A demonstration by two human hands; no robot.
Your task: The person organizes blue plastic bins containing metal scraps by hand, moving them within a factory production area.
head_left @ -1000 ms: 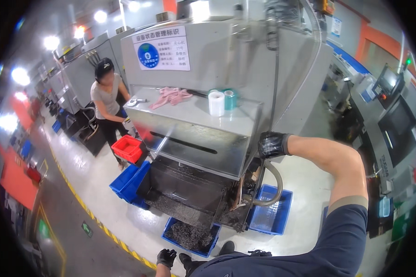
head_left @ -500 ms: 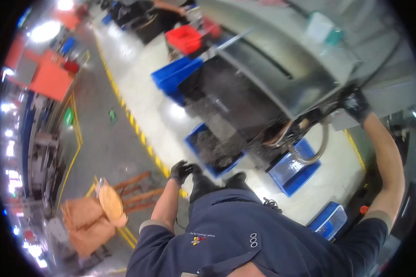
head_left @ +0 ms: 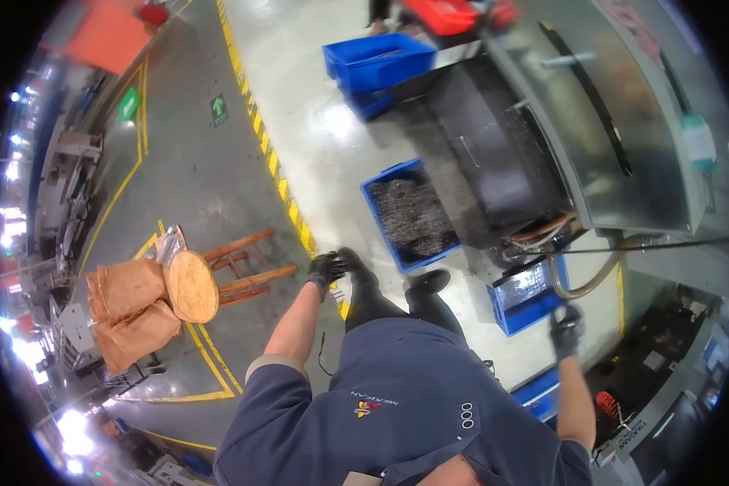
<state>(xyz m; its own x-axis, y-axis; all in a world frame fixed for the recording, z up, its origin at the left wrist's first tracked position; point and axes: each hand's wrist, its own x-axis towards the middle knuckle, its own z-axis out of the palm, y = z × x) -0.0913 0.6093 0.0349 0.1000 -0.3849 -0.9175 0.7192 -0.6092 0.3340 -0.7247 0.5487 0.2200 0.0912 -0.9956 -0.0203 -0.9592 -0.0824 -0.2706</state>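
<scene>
Left hand (head_left: 326, 270), black glove: fingers loosely open, nothing visible in them, hanging just left of the person's dark trouser leg and shoe; glove overlaps the shoe in view, contact unclear. Right hand (head_left: 567, 330), also gloved: motion-blurred, can't tell if fingers are open or closed, or if anything's in them. It's just below the bend of a pale hose (head_left: 585, 291) in view; can't tell if touching. Hose loops out from the machine side, past the right edge of a blue bin (head_left: 504, 318) with something clear and shiny inside. Swarf bin (head_left: 383, 223), also blue, sits ahead of the feet, between left hand and machine, well loaded with dark metal chips (head_left: 413, 219). Above it, a dark sloped chute (head_left: 490, 142) with chips along its near edge, then a grey metal cover (head_left: 616, 130) with a long black slot. Further up: blue containers (head_left: 381, 58), red bin (head_left: 445, 14). Left side: yellow-black floor tape (head_left: 271, 162), wooden stool (head_left: 193, 287) lying past it, legs toward the left hand, brown paper (head_left: 138, 324) beside the seat.
</scene>
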